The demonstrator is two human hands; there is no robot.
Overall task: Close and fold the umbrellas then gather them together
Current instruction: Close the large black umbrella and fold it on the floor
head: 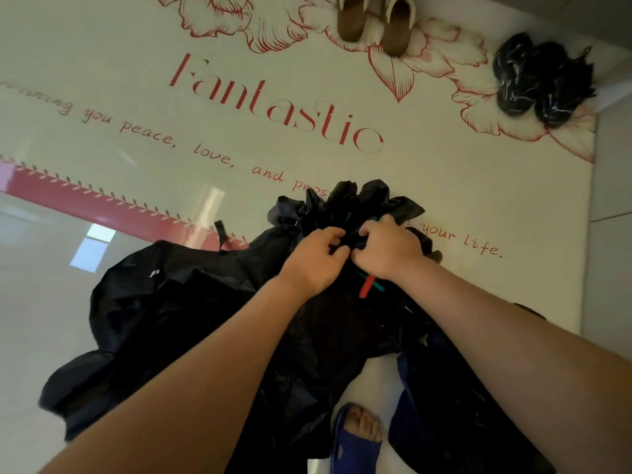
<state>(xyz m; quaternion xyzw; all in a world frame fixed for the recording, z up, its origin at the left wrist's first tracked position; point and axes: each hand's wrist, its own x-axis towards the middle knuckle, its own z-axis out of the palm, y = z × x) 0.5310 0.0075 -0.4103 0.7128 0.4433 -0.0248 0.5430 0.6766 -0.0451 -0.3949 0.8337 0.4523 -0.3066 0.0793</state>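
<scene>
Both forearms reach in from the bottom edge and meet over a heap of black cloth. Between them, a foot in a blue slipper (pixel 357 439) stands on the mat (pixel 307 107).

The left grip (pixel 313 260) and the right grip (pixel 390 249), both bare hands, touch each other. Each has its fingers curled tight into the bunched canopy of the black umbrella (pixel 345 203), pinching the folds together just below its gathered end. Red and green rib tips (pixel 366 286) stick out under the right grip.

The task looks to be in its early or middle part. This umbrella seems collapsed, but it is not yet folded. Its cloth puffs out loose past the fingers, and a wide skirt of black fabric (pixel 164 302) sprawls to the left over the mat and the pale floor (pixel 41 285). No strap appears fastened round it. A darker blue canopy (pixel 444 388) lies slack by the right forearm, probably a second umbrella awaiting the same work. How many there are in all cannot be told. Nothing is gathered into a neat pile so far.

No shaft or handle is visible. Judging by the cloth, the long axis of the held umbrella runs from the foot away toward the red lettering, and its bunched end points away from the person.

Brown slippers (pixel 372 22) and black shoes (pixel 540 80) sit at the mat's far edge, well apart from the work.
</scene>
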